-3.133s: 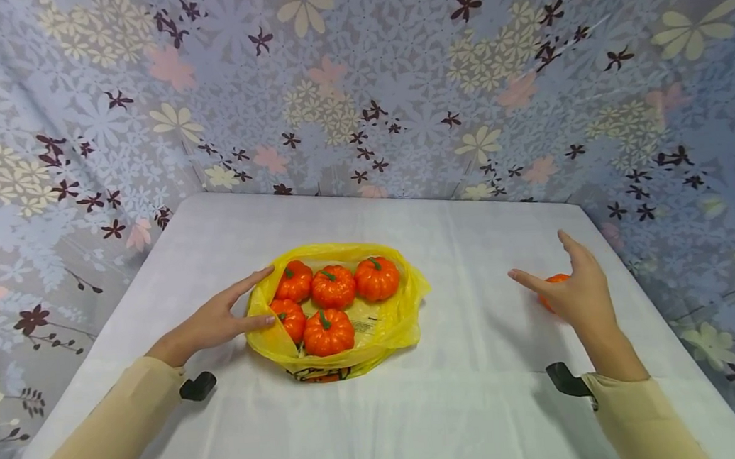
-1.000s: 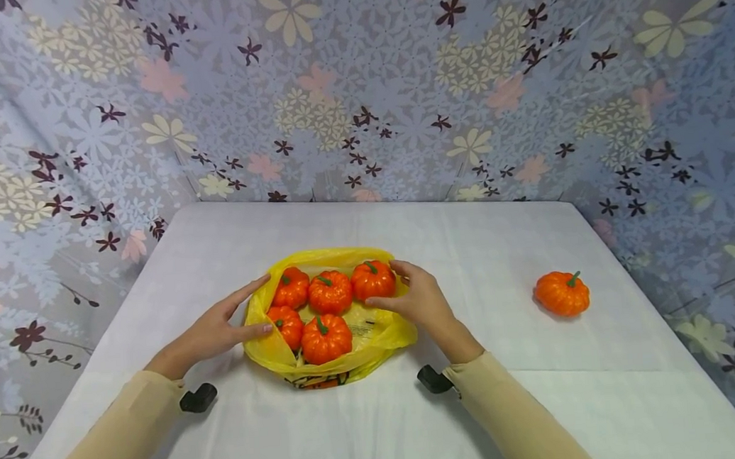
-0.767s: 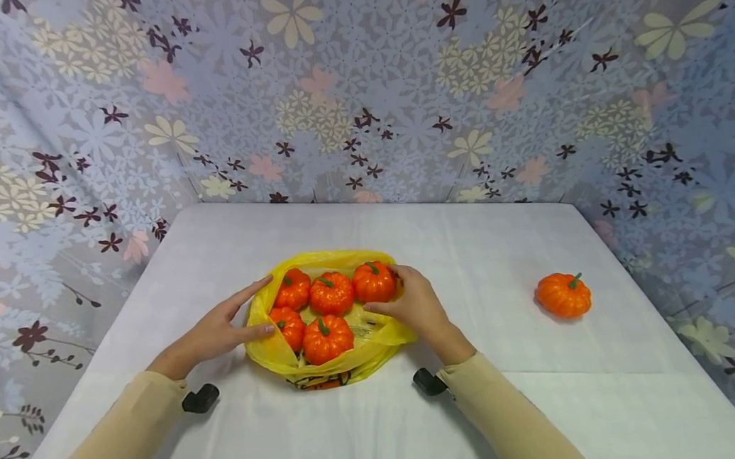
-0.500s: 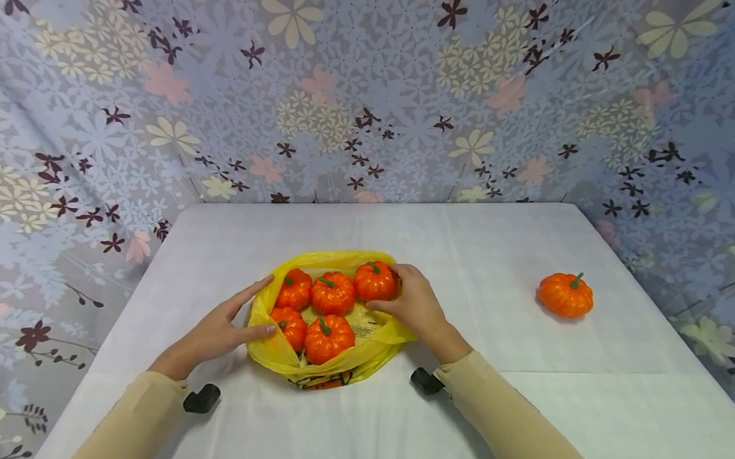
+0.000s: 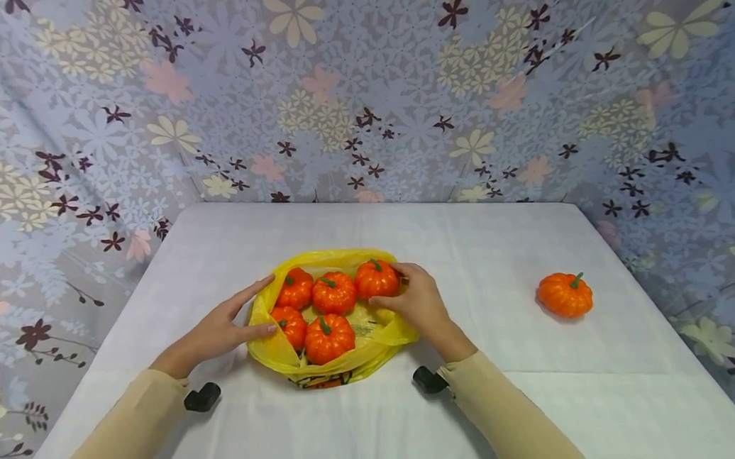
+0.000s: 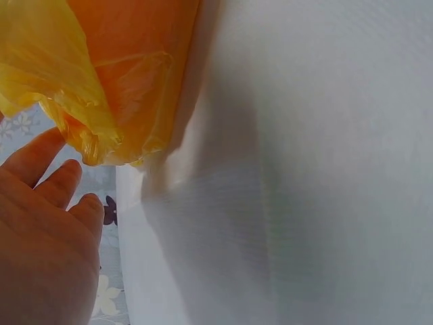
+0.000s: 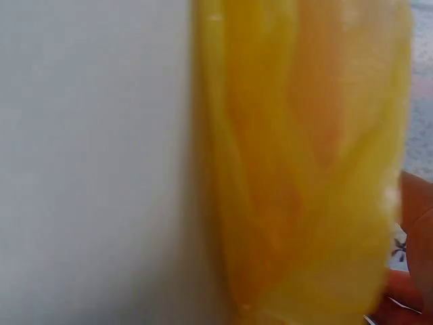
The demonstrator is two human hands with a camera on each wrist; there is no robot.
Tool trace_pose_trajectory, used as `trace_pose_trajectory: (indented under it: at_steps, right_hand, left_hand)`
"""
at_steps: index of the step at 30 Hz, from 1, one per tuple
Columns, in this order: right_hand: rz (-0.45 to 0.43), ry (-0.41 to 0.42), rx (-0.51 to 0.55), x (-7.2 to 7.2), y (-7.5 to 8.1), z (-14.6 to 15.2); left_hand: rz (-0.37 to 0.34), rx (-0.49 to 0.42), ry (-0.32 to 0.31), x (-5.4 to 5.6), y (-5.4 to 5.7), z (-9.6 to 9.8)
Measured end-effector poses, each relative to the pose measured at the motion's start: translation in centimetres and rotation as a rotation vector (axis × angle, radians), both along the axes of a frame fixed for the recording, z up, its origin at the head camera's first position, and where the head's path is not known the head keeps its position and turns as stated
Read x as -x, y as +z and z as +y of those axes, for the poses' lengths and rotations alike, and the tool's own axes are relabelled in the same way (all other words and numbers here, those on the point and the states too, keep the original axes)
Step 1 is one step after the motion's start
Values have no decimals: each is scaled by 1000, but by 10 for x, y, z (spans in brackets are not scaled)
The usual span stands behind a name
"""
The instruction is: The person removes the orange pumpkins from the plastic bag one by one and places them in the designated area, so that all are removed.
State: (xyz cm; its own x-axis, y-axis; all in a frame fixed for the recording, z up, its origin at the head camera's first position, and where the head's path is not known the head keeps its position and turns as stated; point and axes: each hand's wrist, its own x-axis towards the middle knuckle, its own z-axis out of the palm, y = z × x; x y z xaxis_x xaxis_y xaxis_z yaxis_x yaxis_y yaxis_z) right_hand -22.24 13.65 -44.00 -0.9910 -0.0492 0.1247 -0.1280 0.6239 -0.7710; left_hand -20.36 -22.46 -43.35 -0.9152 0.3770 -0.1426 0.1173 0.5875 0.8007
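Observation:
A yellow plastic bag [image 5: 268, 357] lies with its mouth spread wide on the white table, several small orange pumpkins with green stems inside. My left hand [image 5: 205, 337] touches the bag's left rim, thumb and index finger spread apart; the left wrist view shows its fingers [image 6: 61, 183] loosely extended beside the plastic. At the right of the bag, my right hand [image 5: 420, 304] holds the far-right pumpkin [image 5: 376, 279] between thumb and fingers. In the right wrist view the bag's side [image 7: 291, 203] hides most of that hand.
Another orange pumpkin [image 5: 565, 295] lies tilted on the right part of the white-covered table [image 5: 471, 251]. A flower-patterned cloth [image 5: 357, 81] hangs behind and at both sides. Inside the bag, a front pumpkin [image 5: 329, 339] sits close to its neighbours.
My right hand has let go of the loose pumpkin at the right, come left to the bag and taken hold of another. That pumpkin has shifted slightly. The left hand stays at the rim.

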Motion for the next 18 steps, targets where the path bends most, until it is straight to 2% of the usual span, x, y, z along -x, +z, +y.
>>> trace_pose_trajectory:
  at_steps: [6,13,18]
  right_hand:
    - [13,-11,86,-5,14,8]
    - [134,-8,157,-9,31,21]
    - [181,-32,148,-10,37,35]
  left_hand:
    - [5,4,-6,0,2,1]
    - [5,1,-14,0,2,2]
    - [1,-2,-13,-1,2,3]
